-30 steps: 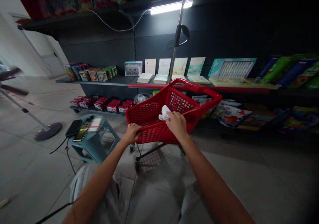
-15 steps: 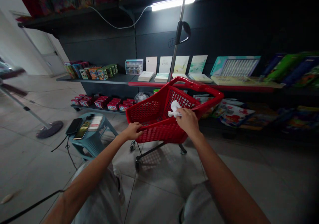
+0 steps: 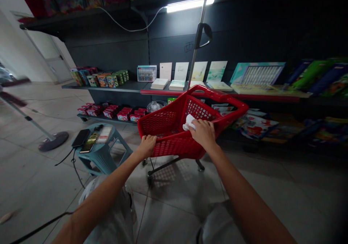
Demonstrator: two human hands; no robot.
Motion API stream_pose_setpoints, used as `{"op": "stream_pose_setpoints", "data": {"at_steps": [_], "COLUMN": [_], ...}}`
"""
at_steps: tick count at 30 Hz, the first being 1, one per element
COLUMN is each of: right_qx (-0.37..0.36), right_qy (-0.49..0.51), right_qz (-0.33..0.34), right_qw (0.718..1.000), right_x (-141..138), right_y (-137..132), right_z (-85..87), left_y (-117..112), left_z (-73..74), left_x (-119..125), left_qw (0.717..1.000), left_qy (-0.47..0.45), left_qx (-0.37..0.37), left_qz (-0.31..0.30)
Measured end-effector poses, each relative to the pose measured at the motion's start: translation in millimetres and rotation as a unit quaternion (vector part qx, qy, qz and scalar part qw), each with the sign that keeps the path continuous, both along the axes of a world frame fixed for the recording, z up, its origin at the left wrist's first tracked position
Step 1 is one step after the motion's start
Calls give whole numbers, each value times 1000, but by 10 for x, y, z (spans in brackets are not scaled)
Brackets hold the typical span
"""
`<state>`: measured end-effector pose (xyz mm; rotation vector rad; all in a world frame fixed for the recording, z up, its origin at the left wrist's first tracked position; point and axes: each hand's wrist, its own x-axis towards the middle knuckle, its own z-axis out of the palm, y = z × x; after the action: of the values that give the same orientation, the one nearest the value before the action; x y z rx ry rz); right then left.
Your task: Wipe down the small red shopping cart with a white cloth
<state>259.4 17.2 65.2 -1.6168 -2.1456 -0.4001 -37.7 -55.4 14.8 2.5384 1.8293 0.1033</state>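
Note:
My left hand [image 3: 146,146] grips the near rim of a red plastic mesh shopping cart [image 3: 163,126]. My right hand [image 3: 202,134] sits over the cart's right side, its fingers on a crumpled white cloth [image 3: 189,122]. The cloth is pressed against the red mesh inside the basket, and part of it is hidden under my fingers. The cart's looped red handle [image 3: 214,93] rises at the far side, and the cart stands on small wheels.
A teal plastic stool [image 3: 102,157] to the left holds several phones or power banks and a blurred item. A floor fan [image 3: 53,141] stands farther left. Dark shelves of boxes, cards and art sets run behind the cart. A pole [image 3: 198,34] rises behind it.
The white cloth has gone from bunched upright by my right hand to lying lower under its fingers. My right hand has shifted slightly left along the cart, and my left hand remains on the rim.

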Motion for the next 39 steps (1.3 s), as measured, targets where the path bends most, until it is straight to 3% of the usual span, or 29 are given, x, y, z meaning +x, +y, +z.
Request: {"op": "stream_pose_setpoints", "data": {"at_steps": [6,12,16,20,32,39], "right_qx": [-27,11,67,102,82,79], "right_qy": [-14,29,59,74,49,49], "right_qz": [-1,38,15,22,19,13], "right_qw": [1000,999,996,992,995,996], "right_x": [35,248,500,636,585,560], "right_y": [-33,-85,-4,35,3,-38], "right_z": [-8,-69,-58,-43,-65,-27], "left_y": [-20,56,38,5,-34,-59], "left_z": [-58,-87,-130,-183,-127,-182], "left_x": [16,20,26,18,65,29], "left_qw": [1000,999,998,993,995,995], "left_qy": [-7,-18,-37,-67,-62,-61], "left_qx": [20,27,42,93,59,60], "left_qz": [17,7,-3,30,49,41]}}
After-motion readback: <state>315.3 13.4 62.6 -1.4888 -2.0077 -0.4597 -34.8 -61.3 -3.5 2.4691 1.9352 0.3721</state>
